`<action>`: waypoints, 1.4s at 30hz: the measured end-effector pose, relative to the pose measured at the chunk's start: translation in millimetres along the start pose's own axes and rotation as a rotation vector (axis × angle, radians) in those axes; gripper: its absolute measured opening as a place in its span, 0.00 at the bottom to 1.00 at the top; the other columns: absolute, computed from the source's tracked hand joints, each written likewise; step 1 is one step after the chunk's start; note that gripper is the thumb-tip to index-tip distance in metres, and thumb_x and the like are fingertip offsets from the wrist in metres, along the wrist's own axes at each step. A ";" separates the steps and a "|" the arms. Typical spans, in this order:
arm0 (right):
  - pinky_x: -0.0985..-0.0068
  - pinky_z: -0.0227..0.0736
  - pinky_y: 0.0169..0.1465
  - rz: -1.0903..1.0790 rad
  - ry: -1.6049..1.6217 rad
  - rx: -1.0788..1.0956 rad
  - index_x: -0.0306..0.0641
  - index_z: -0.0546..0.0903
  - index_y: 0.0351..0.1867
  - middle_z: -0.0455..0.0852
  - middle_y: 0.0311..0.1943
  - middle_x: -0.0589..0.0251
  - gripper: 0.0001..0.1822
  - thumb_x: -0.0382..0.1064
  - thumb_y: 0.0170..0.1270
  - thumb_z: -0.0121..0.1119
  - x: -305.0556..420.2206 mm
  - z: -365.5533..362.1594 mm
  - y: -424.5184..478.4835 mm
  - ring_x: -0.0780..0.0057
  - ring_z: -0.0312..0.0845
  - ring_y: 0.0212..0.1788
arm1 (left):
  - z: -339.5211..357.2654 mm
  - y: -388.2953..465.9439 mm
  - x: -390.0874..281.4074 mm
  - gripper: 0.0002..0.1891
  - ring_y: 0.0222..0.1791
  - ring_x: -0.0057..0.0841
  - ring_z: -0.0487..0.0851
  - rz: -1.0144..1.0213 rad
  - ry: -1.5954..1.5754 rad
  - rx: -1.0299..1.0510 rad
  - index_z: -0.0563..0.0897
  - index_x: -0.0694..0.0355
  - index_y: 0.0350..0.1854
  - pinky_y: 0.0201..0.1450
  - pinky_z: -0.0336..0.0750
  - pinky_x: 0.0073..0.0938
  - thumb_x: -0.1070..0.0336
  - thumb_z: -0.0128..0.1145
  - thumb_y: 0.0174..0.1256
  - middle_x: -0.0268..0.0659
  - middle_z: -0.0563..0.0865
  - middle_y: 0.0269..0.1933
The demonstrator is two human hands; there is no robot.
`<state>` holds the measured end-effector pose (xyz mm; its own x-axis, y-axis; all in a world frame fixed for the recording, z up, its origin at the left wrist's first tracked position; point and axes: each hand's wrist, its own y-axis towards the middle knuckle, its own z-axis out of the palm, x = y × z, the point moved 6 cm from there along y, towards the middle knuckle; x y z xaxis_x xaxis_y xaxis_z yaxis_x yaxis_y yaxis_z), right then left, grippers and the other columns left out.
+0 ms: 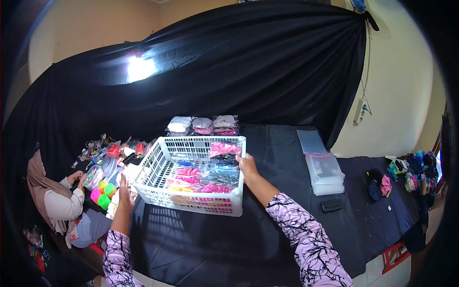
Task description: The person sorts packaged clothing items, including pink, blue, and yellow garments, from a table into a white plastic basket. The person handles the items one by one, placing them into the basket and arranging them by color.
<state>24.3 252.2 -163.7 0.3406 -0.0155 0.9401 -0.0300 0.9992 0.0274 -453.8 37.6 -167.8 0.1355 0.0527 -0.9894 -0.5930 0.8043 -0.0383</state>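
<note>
A white plastic basket (186,204) is before me, tilted, with its shadow on the black cloth below. In it lie several clear plastic packets of folded fabric pieces (188,175), pink, blue, yellow and dark. My right hand (247,166) grips the basket's right end, thumb over the rim. Near the left end is my left hand (125,193), upright with the fingers extended; whether it touches the basket is hard to tell. White fabric pieces (113,208) lie beside that hand, partly hidden by it. Behind the basket, packets of grey and pink folded fabric (202,125) stand in stacks.
A person (61,204) sits at the left by a clear container and neon-coloured tubs (104,193). Clear plastic bags (324,172) lie in a stack at right, with a black case (330,206) nearby. Farther right are scrunchies (380,186) and a colourful fabric heap (419,170).
</note>
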 end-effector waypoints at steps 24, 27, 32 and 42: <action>0.66 0.78 0.40 -0.073 -0.109 -0.007 0.28 0.80 0.48 0.85 0.37 0.56 0.10 0.31 0.69 0.56 -29.9 15.8 86.6 0.69 0.81 0.36 | 59.3 2.2 -0.9 0.61 0.71 0.49 0.63 0.000 -0.005 0.073 0.35 0.36 0.78 0.62 0.58 0.66 0.46 0.74 0.55 0.46 0.61 0.75; 0.67 0.79 0.42 -0.031 -0.026 0.036 0.29 0.79 0.51 0.85 0.39 0.59 0.11 0.32 0.70 0.57 -25.2 9.4 82.9 0.70 0.82 0.37 | 64.3 14.0 1.3 0.61 0.70 0.49 0.66 -0.011 0.096 0.052 0.36 0.37 0.78 0.61 0.58 0.69 0.46 0.74 0.54 0.45 0.65 0.73; 0.55 0.56 0.67 0.212 -0.002 0.219 0.34 0.60 0.71 0.68 0.68 0.53 0.38 0.56 0.70 0.58 -1.6 36.6 4.7 0.64 0.62 0.68 | 24.8 11.0 -1.1 0.60 0.70 0.49 0.66 -0.035 0.100 0.000 0.38 0.38 0.78 0.60 0.57 0.71 0.49 0.75 0.54 0.45 0.66 0.73; 0.42 0.34 0.74 0.254 -0.221 0.491 0.53 0.33 0.79 0.41 0.80 0.54 0.60 0.71 0.60 0.61 -10.1 -6.0 -72.6 0.53 0.32 0.80 | 7.0 70.9 20.6 0.50 0.79 0.53 0.46 -0.116 0.019 0.029 0.51 0.48 0.79 0.69 0.41 0.78 0.30 0.56 0.61 0.41 0.55 0.79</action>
<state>28.7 180.0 -177.2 0.0634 0.1619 0.9848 -0.5337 0.8393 -0.1036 -487.5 99.9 -189.9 0.1870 -0.0527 -0.9809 -0.5506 0.8214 -0.1491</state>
